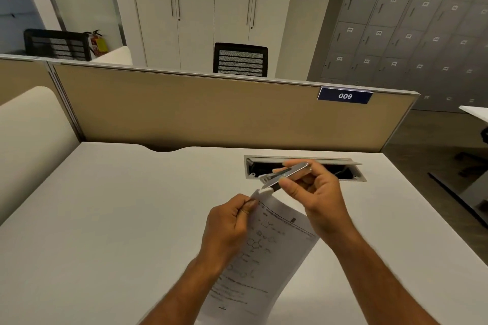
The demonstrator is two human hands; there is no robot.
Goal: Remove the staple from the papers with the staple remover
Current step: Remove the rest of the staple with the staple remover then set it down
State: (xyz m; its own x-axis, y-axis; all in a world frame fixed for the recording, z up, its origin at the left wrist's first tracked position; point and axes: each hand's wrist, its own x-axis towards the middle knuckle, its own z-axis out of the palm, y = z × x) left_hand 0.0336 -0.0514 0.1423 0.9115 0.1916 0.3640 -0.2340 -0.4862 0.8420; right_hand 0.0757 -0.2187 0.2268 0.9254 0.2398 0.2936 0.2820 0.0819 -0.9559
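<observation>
The left hand pinches the top corner of the papers, holding them above the white bench. The right hand is closed around the staple remover, whose white tip touches that same corner between the two hands. The staple itself is too small to make out. The papers' lower edge runs out of view.

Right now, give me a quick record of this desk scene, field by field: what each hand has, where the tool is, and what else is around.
left hand: pinches the papers near their top corner
right hand: grip closed on the staple remover
tool position: tip at the papers' top corner
staple: too small to see
papers: held tilted above the desk
behind: open cable tray, partition with 009 sign
</observation>
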